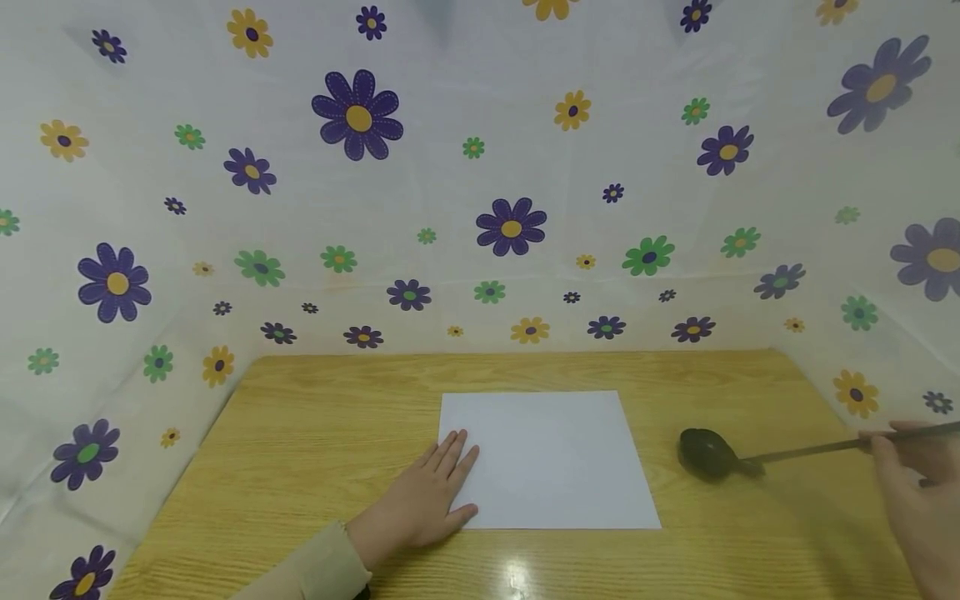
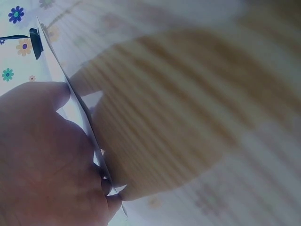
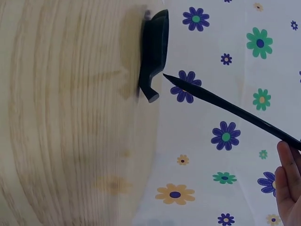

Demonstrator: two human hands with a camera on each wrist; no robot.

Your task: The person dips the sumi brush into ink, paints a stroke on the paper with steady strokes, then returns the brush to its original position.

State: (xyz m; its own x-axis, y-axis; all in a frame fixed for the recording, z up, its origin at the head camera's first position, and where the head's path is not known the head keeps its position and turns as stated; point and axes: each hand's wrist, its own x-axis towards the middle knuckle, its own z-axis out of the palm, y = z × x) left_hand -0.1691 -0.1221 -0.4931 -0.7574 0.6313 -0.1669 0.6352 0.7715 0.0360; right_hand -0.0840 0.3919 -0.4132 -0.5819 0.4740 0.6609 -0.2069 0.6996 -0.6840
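My left hand (image 1: 420, 498) lies with straight, slightly spread fingers on the left edge of a white sheet of paper (image 1: 558, 458). In the left wrist view, that hand (image 2: 51, 150) covers part of the sheet's edge. My right hand (image 1: 918, 492) holds a long, slim black writing brush (image 1: 810, 452) that tapers to a point. Its tip reaches a small black dish with a short stub (image 1: 708, 454) on the table. The right wrist view has the brush (image 3: 235, 112) pointing at the dish (image 3: 155, 42); whether they touch I cannot tell.
The wood-grain table (image 1: 322, 433) bears the sheet near its middle and the dish to the right. A white cloth with printed flowers (image 1: 427, 183) stands up behind the table and along both sides.
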